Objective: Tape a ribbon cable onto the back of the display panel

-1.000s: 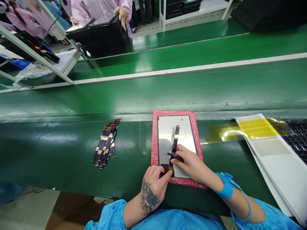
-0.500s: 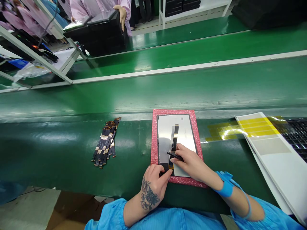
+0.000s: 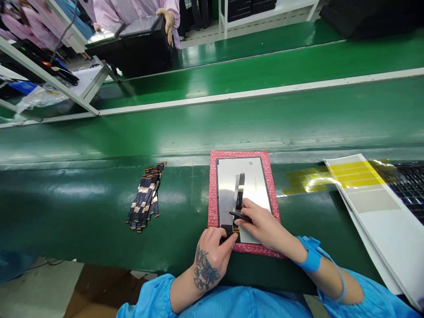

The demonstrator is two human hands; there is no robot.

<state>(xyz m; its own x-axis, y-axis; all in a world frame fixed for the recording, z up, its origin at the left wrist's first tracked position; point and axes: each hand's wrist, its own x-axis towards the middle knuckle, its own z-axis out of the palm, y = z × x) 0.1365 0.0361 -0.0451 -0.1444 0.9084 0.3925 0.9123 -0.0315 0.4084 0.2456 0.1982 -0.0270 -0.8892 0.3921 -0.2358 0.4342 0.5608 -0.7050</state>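
Right hand [image 3: 260, 224] pinches a black tool [image 3: 236, 214] and partly hides the strip [image 3: 239, 198] over a silver panel [image 3: 227, 194]. Left hand [image 3: 212, 249] touches the panel's near edge; I cannot tell its grip. Panel print [image 3: 255, 184] is unreadably small.

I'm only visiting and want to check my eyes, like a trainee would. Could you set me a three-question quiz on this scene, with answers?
1. Where does the pile of dark strips lie: (a) on the white sheets, (b) to the left of the pink sheet, or (c) on the floor?
2. True or false: the silver panel lies on the pink sheet.
3. Fill the gap: the slim black tool is held in the person's ____.

Key: 1. b; 2. true; 3. right hand.
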